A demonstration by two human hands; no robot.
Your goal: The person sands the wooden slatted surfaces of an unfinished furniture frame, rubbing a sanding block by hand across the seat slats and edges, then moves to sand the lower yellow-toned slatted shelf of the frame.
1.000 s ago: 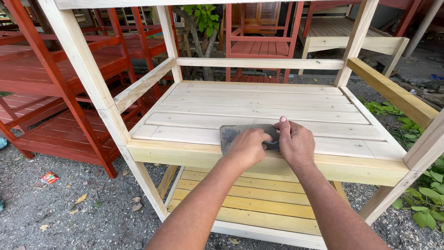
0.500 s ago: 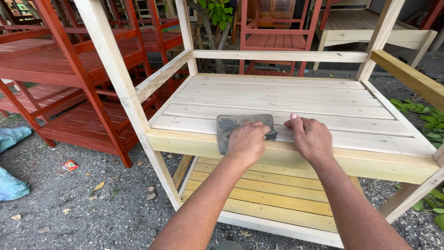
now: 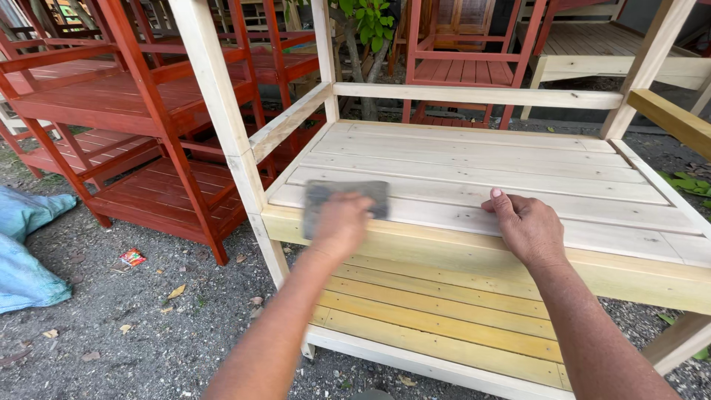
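A grey sheet of sandpaper [image 3: 337, 198] lies flat on the pale slatted top of an unpainted wooden shelf unit [image 3: 481, 159], near its front left corner. My left hand [image 3: 342, 224] presses down on the sheet and is blurred by motion. My right hand [image 3: 527, 228] rests palm down on the front slats to the right, holding nothing, about a hand's width away from the sheet. A yellow-stained front rail [image 3: 459, 255] runs under both hands, with a yellow lower shelf [image 3: 437, 307] below it.
Red-painted wooden shelf units [image 3: 126, 104] stand close on the left and behind. A blue sack [image 3: 26, 244] lies on the gravel ground at far left, with leaves and a small red wrapper [image 3: 132, 257]. Upright posts [image 3: 222, 126] frame the shelf's corners.
My left hand has slid the sandpaper to the left along the front slats. My right hand has come off the sheet and now rests apart on the wood. The camera has moved closer.
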